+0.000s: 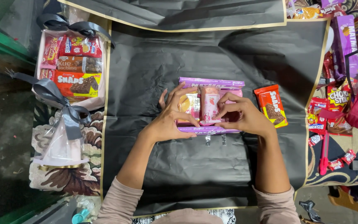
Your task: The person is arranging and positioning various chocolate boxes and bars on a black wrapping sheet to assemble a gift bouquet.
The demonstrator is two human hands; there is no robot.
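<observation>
both hands work at the middle of the black wrapping sheet (162,174): the left hand (171,116) has its fingers spread and curled over an orange snack pack (188,105), and the right hand (245,118) pinches the lower edge of one pink sachet (210,104) with its fingertips. these two packs sit between two long purple boxes (211,82), near and far, with one red wafer pack (271,105) lying apart toward the sheet's right edge. beyond the sheet's left edge stands one filled gift box (73,62) tied with a grey ribbon (59,97).
</observation>
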